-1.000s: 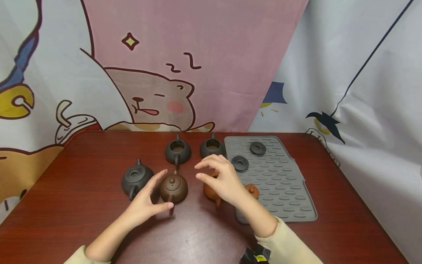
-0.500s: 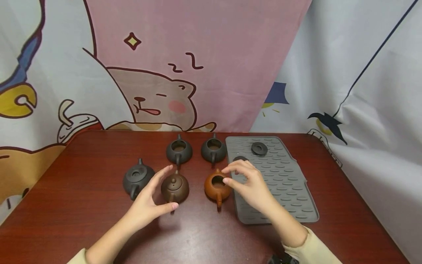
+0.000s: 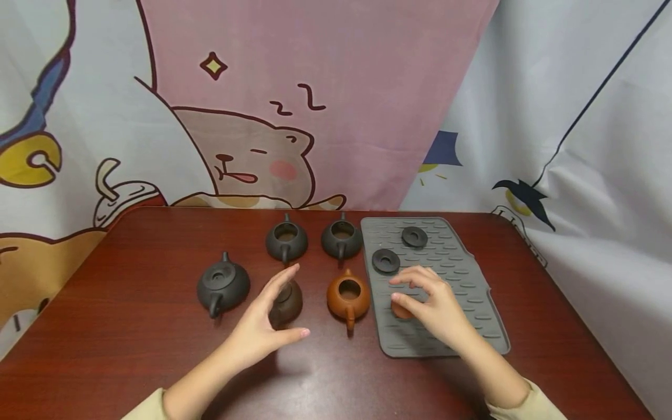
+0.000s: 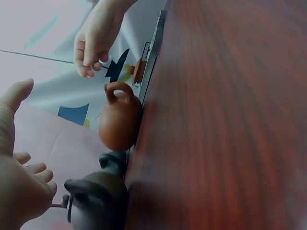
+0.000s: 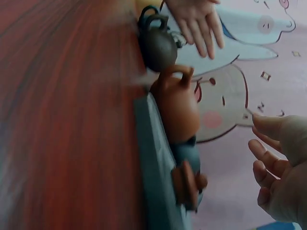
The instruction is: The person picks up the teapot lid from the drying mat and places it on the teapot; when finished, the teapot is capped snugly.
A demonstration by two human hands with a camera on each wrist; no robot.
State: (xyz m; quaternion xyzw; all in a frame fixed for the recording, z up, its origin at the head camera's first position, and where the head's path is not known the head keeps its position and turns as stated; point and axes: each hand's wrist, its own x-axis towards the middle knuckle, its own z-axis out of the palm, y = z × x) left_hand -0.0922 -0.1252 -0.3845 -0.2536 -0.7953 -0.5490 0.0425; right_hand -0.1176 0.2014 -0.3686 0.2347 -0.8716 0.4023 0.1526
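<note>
My left hand point(image 3: 257, 329) hovers with thumb and fingers spread beside a brown lidded teapot point(image 3: 290, 304), partly covering it in the head view. Over the grey mat point(image 3: 420, 344), my right hand point(image 3: 437, 306) holds nothing, its fingers bent loosely above a small orange-brown lid point(image 3: 401, 311). A gap separates that lid point(image 5: 184, 184) from the fingers in the right wrist view. Between the hands stands an orange-brown teapot point(image 3: 336, 304), its top opening uncovered and its handle toward me.
Two dark lidless teapots, one left point(image 3: 273, 248) and one right point(image 3: 328, 246), stand at the back. A dark lidded teapot point(image 3: 231, 291) is at the left. Two dark round lids, one nearer point(image 3: 385, 268) and one farther point(image 3: 415, 243), lie on the mat.
My right hand has moved right, from above the orange-brown teapot to above its similarly coloured lid on the mat. My left hand has shifted right across the brown teapot.
</note>
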